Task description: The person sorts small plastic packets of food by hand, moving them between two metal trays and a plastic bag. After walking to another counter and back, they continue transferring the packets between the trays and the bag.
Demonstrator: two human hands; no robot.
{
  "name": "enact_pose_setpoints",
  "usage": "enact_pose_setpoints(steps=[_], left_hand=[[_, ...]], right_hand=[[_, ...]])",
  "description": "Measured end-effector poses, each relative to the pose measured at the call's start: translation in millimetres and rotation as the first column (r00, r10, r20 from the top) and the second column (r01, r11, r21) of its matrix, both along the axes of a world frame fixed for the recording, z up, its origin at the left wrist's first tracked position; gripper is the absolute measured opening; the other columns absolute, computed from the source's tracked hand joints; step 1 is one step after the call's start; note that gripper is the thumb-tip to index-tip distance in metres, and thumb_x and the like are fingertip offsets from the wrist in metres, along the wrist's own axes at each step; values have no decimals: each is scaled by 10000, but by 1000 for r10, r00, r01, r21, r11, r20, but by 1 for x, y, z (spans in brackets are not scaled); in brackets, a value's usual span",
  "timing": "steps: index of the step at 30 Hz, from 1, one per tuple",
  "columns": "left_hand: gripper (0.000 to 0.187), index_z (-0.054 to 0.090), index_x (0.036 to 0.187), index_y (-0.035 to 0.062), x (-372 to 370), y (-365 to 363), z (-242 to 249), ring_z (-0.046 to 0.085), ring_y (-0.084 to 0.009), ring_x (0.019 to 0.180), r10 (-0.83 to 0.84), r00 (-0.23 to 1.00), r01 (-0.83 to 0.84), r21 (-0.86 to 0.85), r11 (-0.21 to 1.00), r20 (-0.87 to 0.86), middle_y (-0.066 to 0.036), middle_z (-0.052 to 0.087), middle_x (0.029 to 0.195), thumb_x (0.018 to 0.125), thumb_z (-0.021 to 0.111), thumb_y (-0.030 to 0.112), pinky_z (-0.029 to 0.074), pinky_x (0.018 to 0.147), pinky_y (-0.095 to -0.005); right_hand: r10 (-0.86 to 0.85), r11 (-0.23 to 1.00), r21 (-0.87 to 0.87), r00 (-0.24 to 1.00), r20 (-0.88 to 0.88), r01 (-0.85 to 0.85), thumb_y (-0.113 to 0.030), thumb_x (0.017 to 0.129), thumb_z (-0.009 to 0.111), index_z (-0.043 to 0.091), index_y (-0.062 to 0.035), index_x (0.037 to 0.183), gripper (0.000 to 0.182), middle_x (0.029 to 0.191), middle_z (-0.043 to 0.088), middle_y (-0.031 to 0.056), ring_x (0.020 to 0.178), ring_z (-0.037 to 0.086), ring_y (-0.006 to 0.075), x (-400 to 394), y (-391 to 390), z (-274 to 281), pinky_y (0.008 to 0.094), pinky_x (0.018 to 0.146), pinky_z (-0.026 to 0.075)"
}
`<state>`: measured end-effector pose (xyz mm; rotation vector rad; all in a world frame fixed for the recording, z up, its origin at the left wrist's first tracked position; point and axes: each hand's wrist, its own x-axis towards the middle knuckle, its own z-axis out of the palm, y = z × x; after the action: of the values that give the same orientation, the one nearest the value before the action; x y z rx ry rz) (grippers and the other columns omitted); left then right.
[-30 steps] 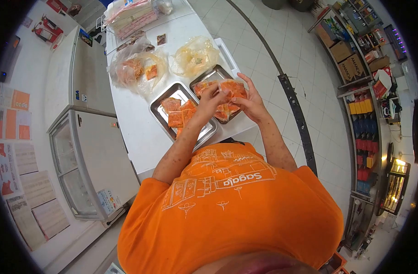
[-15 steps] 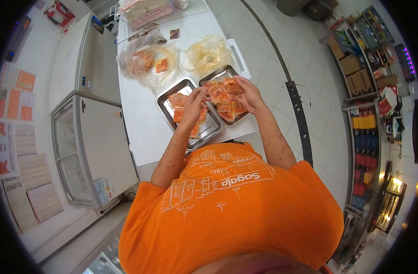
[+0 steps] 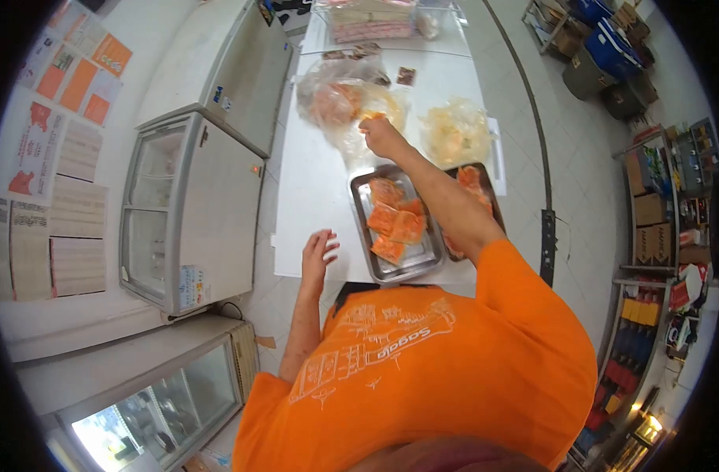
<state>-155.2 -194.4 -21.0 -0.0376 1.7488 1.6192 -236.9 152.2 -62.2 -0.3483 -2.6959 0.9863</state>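
My right hand (image 3: pixel 384 138) reaches over the trays to the cloudy plastic bag (image 3: pixel 347 141), its fingers closed on an orange packet (image 3: pixel 371 117) at the bag's opening. My left hand (image 3: pixel 318 253) hangs near the table's front edge, left of the trays, fingers apart and empty. Several flat orange packets (image 3: pixel 384 217) lie in the nearer metal tray (image 3: pixel 407 275). A second metal tray (image 3: pixel 497 211), partly hidden under my right forearm, also holds orange packets (image 3: pixel 471 179). Behind it sits a yellowish plastic bag (image 3: pixel 455 134).
The white table (image 3: pixel 312 177) also bears a small dark packet (image 3: pixel 406 76) and a clear container of pink packs (image 3: pixel 373 22) at its far end. Chest freezers (image 3: pixel 218 212) stand to the left. Shelves (image 3: pixel 650 212) and bins (image 3: pixel 591 82) are on the right.
Both hands have left the packets in the trays. My right hand has moved forward to the packet at the cloudy bag; my left has moved left and opened. The view has shifted.
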Motion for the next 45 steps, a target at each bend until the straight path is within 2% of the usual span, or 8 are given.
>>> enact_pose_setpoints(steps=[10, 17, 24, 27, 29, 32, 36, 45], left_hand=[[353, 600, 1151, 70, -66, -38, -8, 597, -166, 961, -20, 979, -16, -176, 984, -201, -36, 625, 1097, 966, 545, 366, 483, 764, -333], [303, 714, 1107, 257, -144, 83, 6, 243, -390, 1387, -441, 464, -13, -503, 864, -769, -164, 316, 1504, 881, 628, 439, 183, 1116, -489], [494, 652, 1234, 196, -198, 241, 10, 91, -369, 1453, -795, -13, -119, -788, 604, -607, -143, 220, 1559, 817, 664, 460, 78, 1058, -708], [646, 435, 1423, 124, -252, 247, -24, 294, -376, 1387, -693, 336, -13, -739, 674, -638, -221, 346, 1476, 823, 662, 198, 256, 1042, -655], [733, 312, 1464, 64, -275, 213, -34, 415, -404, 1279, -464, 210, 52, -464, 884, -860, -262, 419, 1393, 795, 611, 32, 362, 998, -566], [828, 177, 1498, 18, -267, 155, -29, 620, -290, 1019, -358, 279, 145, -330, 933, -891, -232, 429, 1418, 764, 536, -115, 528, 825, -391], [925, 110, 1513, 29, -215, 83, -51, 673, -218, 744, -287, 458, 231, -199, 952, -841, -235, 403, 1442, 721, 560, -136, 547, 546, -295], [986, 64, 1513, 11, -99, 5, -24, 666, -204, 783, -76, 700, 45, -63, 997, -710, -240, 377, 1466, 717, 639, -80, 539, 650, -263]], right_hand=[[-297, 933, 302, 895, 334, 197, -206, 901, 518, 581, -89, 1123, 259, 989, 668, 176, 942, 656, 337, -69, 5, -31, 469, 805, 526], [-505, 820, -25, 702, -502, 572, -36, 764, 622, 677, -59, 1001, 244, 996, 661, 140, 953, 603, 334, 93, -39, 81, 435, 855, 479], [-695, 688, 504, 675, 248, 522, -249, 920, 528, 467, -130, 1369, 469, 1451, 374, 167, 1374, 268, 397, 253, -68, -8, 558, 1087, 255], [-710, 610, 590, 696, 110, 529, -292, 950, 505, 436, -121, 1393, 481, 1447, 371, 179, 1362, 287, 401, 242, -79, 24, 577, 1074, 260], [-720, 555, 538, 690, -72, 635, -240, 932, 537, 483, -101, 1345, 439, 1394, 435, 182, 1325, 352, 391, 219, -87, 46, 531, 1069, 301], [-549, 835, -35, 825, -135, 549, -159, 858, 602, 584, -43, 1157, 321, 1227, 559, 179, 1187, 499, 354, 169, -95, 51, 458, 1016, 394], [-168, 984, 0, 918, -359, 180, -110, 841, 595, 620, -18, 1038, 219, 1074, 623, 166, 1072, 568, 330, 64, -111, 44, 410, 912, 479], [144, 834, 366, 804, 577, -412, -396, 573, 836, 436, 18, 1326, 948, 1269, 528, 228, 1131, 556, 393, -84, -164, 24, 437, 970, 448]])
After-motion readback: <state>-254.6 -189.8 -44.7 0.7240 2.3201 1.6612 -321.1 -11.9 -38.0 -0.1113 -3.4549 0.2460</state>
